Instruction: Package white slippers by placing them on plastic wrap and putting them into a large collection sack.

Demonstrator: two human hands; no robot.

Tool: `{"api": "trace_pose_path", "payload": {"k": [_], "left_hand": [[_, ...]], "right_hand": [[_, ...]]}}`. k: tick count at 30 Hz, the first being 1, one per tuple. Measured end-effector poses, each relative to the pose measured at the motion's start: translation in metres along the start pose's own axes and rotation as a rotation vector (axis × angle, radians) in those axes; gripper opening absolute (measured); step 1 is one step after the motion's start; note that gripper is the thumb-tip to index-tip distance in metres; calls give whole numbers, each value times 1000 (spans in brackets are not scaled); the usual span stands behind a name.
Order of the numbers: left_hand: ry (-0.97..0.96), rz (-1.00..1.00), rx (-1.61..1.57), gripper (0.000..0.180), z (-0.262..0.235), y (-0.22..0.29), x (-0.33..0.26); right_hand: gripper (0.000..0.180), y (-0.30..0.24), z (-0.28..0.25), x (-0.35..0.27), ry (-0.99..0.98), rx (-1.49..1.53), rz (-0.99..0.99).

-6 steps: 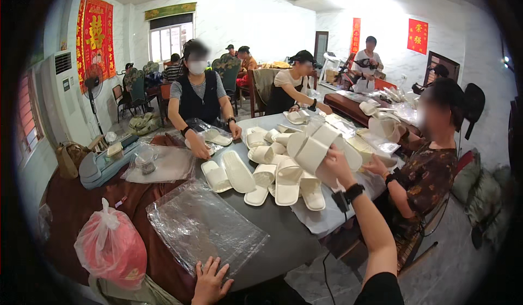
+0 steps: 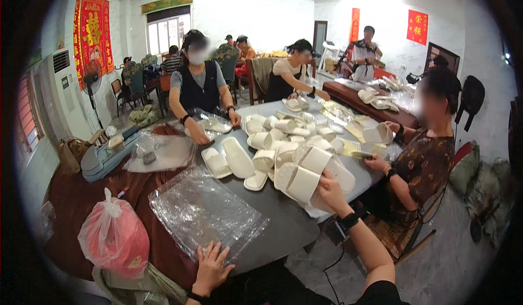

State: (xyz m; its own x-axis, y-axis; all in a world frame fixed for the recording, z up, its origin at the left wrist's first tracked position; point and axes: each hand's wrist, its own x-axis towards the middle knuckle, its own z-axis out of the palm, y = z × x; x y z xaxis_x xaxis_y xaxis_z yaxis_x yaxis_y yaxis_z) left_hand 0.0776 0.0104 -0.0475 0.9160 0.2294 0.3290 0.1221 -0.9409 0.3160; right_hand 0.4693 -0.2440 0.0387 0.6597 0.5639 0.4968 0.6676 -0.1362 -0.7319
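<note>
My right hand [image 2: 333, 192] grips a pair of cream slippers [image 2: 308, 170] by the edge, raised over the near right side of the table. My left hand [image 2: 213, 266] lies with its fingers spread on the near edge of a clear plastic bag [image 2: 204, 209], which is flat on the dark grey tabletop. Beyond the held pair is a heap of loose cream slippers [image 2: 286, 129]. Two more slippers, one of them a sole-up slipper [image 2: 238, 158], lie between the heap and the bag.
A knotted bag with red contents [image 2: 114, 234] stands at the left on a brown cloth [image 2: 65, 218]. Across the table a masked person [image 2: 197, 87] handles bagged slippers. A seated person [image 2: 422, 152] at the right holds a slipper. A dark cable [image 2: 329, 278] hangs below my right arm.
My right hand has come down and nearer to me with the pair of slippers. My left hand stays on the plastic bag. The person at the right has lowered a slipper.
</note>
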Motion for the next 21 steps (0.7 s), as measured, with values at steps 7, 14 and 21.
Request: {"api": "trace_pose_path", "payload": {"k": [7,14,21], "left_hand": [[-34,83,41,48,2,-5,-2],[-188,64,79,59,-18,11,-10],[-254,91,116,59,-29,22,-16]], "right_hand": [[34,26,61,-72,-208,-205,218],[25,63,96,-84,-172,-542,79],[25,45,80,-91,68,-229,105]]}}
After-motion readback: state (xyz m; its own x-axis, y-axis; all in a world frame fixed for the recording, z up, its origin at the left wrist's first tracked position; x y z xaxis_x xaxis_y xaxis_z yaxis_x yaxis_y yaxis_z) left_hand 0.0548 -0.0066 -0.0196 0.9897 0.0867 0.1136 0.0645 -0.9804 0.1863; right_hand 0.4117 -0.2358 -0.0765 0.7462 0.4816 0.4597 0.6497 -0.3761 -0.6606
